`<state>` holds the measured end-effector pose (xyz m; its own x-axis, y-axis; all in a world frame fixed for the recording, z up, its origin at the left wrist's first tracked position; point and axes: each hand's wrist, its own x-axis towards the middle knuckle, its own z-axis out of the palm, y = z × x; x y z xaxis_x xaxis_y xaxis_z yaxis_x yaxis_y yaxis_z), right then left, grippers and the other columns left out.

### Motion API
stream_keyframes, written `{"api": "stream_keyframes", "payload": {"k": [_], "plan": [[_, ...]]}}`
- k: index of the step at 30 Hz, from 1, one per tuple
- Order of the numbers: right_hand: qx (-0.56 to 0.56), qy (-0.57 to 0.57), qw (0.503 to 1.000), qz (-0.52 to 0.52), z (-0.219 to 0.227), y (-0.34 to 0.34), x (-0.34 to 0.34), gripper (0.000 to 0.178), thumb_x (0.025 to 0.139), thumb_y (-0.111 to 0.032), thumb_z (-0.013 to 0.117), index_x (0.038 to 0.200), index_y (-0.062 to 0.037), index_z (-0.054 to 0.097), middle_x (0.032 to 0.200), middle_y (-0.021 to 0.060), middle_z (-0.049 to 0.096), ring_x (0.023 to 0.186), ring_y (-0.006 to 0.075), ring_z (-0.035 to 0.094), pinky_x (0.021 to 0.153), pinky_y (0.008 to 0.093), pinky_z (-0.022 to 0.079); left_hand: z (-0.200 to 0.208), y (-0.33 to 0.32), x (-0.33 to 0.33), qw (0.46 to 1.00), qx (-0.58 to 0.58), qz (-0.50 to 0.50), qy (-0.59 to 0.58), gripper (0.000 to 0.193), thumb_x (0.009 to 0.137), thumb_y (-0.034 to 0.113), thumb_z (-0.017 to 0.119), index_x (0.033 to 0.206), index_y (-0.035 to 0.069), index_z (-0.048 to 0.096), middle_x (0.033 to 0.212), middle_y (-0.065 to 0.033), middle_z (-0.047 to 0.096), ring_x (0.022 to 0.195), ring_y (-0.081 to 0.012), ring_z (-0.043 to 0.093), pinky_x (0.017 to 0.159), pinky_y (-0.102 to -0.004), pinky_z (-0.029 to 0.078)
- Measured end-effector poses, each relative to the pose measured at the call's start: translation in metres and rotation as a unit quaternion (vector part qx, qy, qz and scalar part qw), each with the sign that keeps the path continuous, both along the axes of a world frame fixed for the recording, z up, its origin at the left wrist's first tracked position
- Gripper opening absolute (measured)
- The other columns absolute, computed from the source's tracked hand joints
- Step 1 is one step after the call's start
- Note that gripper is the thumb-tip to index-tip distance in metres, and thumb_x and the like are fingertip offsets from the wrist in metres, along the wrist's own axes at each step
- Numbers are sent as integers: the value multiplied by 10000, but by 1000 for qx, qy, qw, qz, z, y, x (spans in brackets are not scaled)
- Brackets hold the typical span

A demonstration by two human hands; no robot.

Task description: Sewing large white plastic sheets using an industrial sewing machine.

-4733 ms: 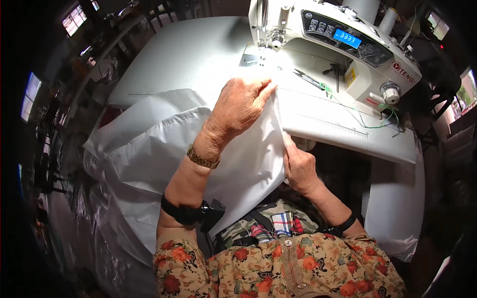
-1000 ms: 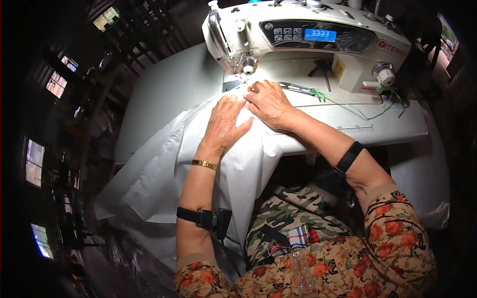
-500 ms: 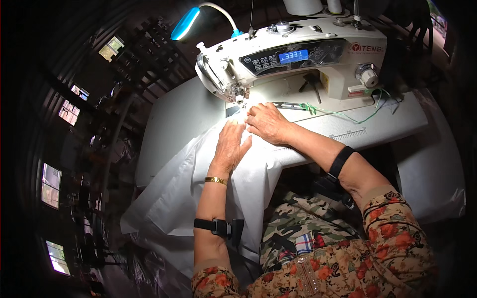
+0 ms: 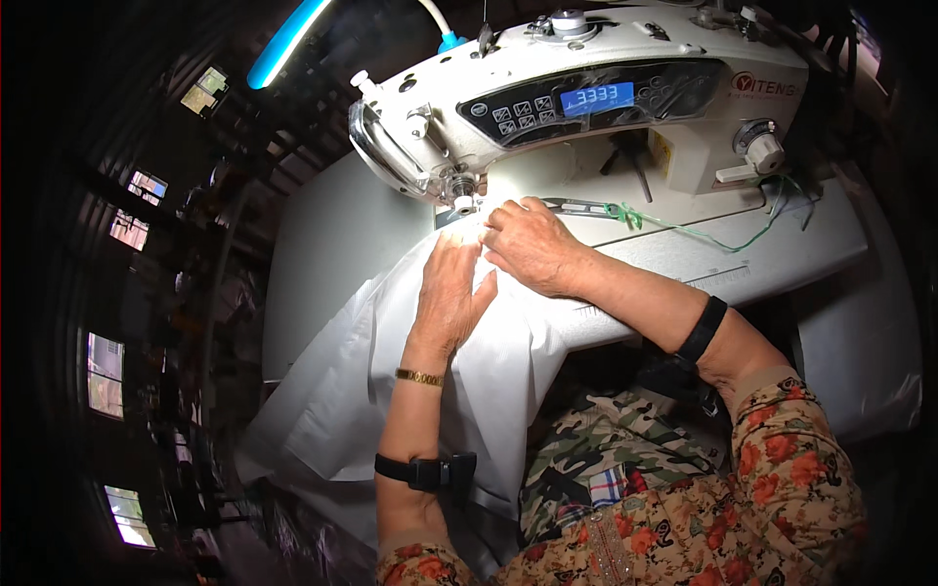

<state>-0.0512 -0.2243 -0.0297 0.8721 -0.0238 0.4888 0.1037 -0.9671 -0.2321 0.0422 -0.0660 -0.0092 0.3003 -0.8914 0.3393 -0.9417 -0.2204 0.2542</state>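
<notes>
In the head view, the bare right hand has risen from the front edge of the pale grey counter to join the flat-laid left hand at the white sewing machine, apparently steadying the smooth white sheet draped over that edge; the right grip's closure cannot be told. Bright rectangular windows pierce the dark room.

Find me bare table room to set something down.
Left of the sewing machine, beyond the white fabric, the tabletop is bare; another strip lies between the green thread and the tabletop's front edge. Crowded: beneath the machine's head, with left hand, right hand, fabric and thread snips.
</notes>
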Motion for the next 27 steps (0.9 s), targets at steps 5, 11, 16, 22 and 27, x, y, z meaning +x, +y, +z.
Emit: {"api": "stream_keyframes", "payload": {"k": [5,11,16,22,27], "plan": [[-25,-19,999,8,-3,-3,6,191,892,-201,595,933,-34,679,941,92,622,996,248,571,893,397,419,-3,-10,8,1000,-19,6,17,345,847,182,612,1142,12,549,1206,-201,545,1180,-382,491,1018,-443,395],[133,-8,991,-9,2,-11,9,228,907,-182,577,986,13,665,928,159,641,955,308,600,876,416,448,-6,-14,11,999,-47,-3,10,290,826,136,594,1076,-8,564,1080,-192,566,1129,-374,499,993,-460,400],[403,-123,906,42,6,-18,19,320,942,-244,540,962,57,649,891,262,657,863,380,634,788,419,480,-9,-13,11,998,-57,-6,-15,271,826,130,588,1053,-15,561,1054,-201,564,1105,-390,501,982,-471,399],[462,-79,883,28,4,-26,26,337,976,-240,512,1078,46,658,877,172,689,828,168,584,812,339,468,-8,-14,11,999,-38,9,0,249,833,142,563,1024,-18,553,1043,-204,552,1095,-388,491,969,-468,398],[476,-91,874,20,-1,-24,32,311,959,-189,507,1065,53,672,910,139,707,860,149,591,828,315,470,-7,-12,12,999,-50,-11,12,232,796,88,498,1003,-7,542,1013,-202,541,1028,-384,497,936,-477,400]]}}
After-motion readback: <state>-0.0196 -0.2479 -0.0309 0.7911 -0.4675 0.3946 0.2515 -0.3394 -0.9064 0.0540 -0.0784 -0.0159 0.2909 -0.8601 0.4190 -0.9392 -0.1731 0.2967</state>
